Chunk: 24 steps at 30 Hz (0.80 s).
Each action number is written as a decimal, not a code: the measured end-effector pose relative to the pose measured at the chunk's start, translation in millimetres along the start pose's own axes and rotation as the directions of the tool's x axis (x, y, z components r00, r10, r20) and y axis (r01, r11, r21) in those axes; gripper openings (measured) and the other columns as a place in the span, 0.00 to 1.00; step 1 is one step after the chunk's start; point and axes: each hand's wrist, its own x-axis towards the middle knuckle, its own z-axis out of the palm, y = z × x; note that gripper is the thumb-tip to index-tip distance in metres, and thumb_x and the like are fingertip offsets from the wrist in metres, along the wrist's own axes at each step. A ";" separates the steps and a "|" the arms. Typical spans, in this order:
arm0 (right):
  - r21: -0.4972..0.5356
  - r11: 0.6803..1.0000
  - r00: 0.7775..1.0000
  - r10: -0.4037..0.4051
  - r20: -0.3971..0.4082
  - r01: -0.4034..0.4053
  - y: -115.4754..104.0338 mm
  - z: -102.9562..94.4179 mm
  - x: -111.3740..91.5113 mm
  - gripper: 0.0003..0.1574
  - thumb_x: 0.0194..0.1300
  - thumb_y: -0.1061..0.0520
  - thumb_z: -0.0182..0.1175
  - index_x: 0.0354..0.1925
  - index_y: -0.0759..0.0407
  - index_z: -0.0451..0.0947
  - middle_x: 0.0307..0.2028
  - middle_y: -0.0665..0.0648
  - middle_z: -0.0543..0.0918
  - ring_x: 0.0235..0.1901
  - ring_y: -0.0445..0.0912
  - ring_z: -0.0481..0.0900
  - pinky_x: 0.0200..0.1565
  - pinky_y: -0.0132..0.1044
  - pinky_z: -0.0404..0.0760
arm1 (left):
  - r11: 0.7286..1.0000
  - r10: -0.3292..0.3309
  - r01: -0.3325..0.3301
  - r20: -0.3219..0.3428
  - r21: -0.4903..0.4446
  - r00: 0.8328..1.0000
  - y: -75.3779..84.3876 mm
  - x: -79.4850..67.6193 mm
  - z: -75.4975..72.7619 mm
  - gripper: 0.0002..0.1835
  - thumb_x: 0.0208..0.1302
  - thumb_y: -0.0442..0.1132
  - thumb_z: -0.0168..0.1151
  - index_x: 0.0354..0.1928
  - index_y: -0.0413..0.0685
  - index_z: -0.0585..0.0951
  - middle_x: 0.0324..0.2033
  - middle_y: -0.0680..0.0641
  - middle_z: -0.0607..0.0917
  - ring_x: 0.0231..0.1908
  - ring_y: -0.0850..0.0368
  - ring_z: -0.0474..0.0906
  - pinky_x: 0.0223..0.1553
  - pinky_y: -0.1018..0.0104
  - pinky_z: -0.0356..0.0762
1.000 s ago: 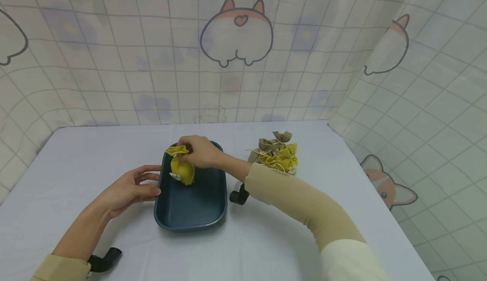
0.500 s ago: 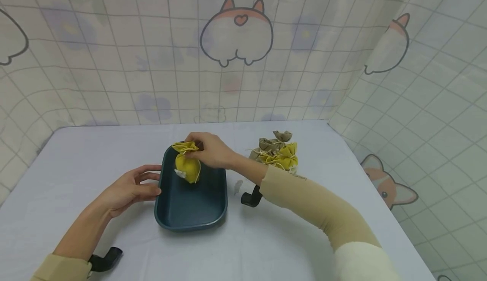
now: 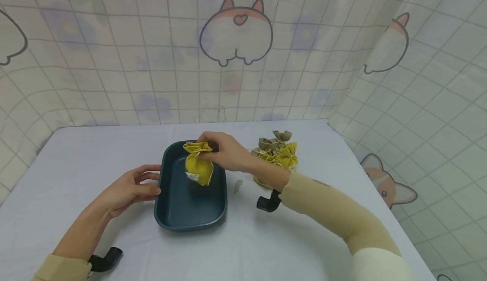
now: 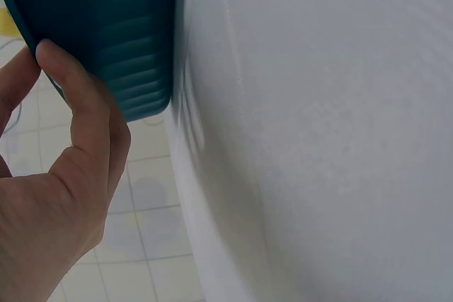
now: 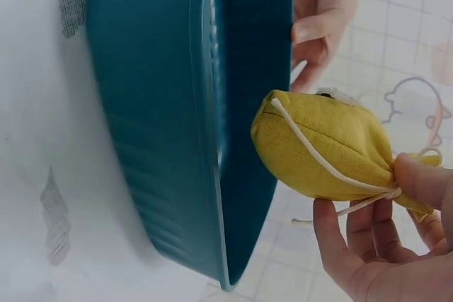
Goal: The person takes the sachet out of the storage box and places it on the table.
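My right hand (image 3: 226, 152) pinches a small yellow drawstring pouch (image 3: 200, 170) by its gathered neck. The pouch hangs over the dark teal tray (image 3: 182, 226), inside its outline as seen from the head. In the right wrist view, thumb and fingers close round the neck of the pouch (image 5: 325, 146), where a white cord is tied. Something white is attached to the pouch's side. At the tray's left side, my left hand (image 3: 133, 188) touches the rim with spread fingertips. The left wrist view shows a fingertip against the edge of the tray (image 4: 134, 68).
A cluster of beige and yellow pouches (image 3: 281, 152) sits on the white-covered table (image 3: 266, 247), right of the tray. A patterned curtain (image 3: 152, 61) stands behind the table. Black curved pieces show at both wrists.
My right hand has moved to the right over the tray, carrying the yellow pouch from near the left wall towards the middle. My left hand has stayed at the rim.
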 end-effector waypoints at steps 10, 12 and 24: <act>0.021 1.000 1.000 -0.019 -0.011 0.019 -2.4 -16.1 -28.6 0.12 0.70 0.60 0.67 0.51 0.57 0.80 0.46 0.50 0.83 0.47 0.45 0.78 0.54 0.37 0.78 | 1.000 0.025 -0.025 0.022 -0.012 0.999 -3.0 -0.3 -2.2 0.44 0.64 0.30 0.70 0.76 0.35 0.57 0.61 0.31 0.69 0.44 0.52 0.84 0.50 0.57 0.84; 0.035 0.999 1.000 -0.019 -0.009 0.019 -1.2 -20.3 -34.6 0.13 0.70 0.61 0.68 0.51 0.57 0.80 0.47 0.49 0.83 0.48 0.44 0.78 0.55 0.38 0.78 | 1.000 0.027 -0.027 0.025 -0.012 0.999 -3.8 0.0 -2.2 0.43 0.64 0.29 0.69 0.76 0.34 0.57 0.61 0.31 0.69 0.44 0.52 0.84 0.50 0.57 0.84; 0.091 0.996 1.000 -0.003 -0.006 0.003 11.0 -47.8 -70.8 0.12 0.69 0.64 0.67 0.49 0.58 0.81 0.47 0.52 0.83 0.52 0.47 0.80 0.57 0.46 0.80 | 0.999 0.039 -0.038 0.037 -0.023 0.999 -3.4 0.6 -2.9 0.43 0.65 0.29 0.68 0.77 0.34 0.55 0.61 0.31 0.69 0.44 0.52 0.84 0.49 0.58 0.84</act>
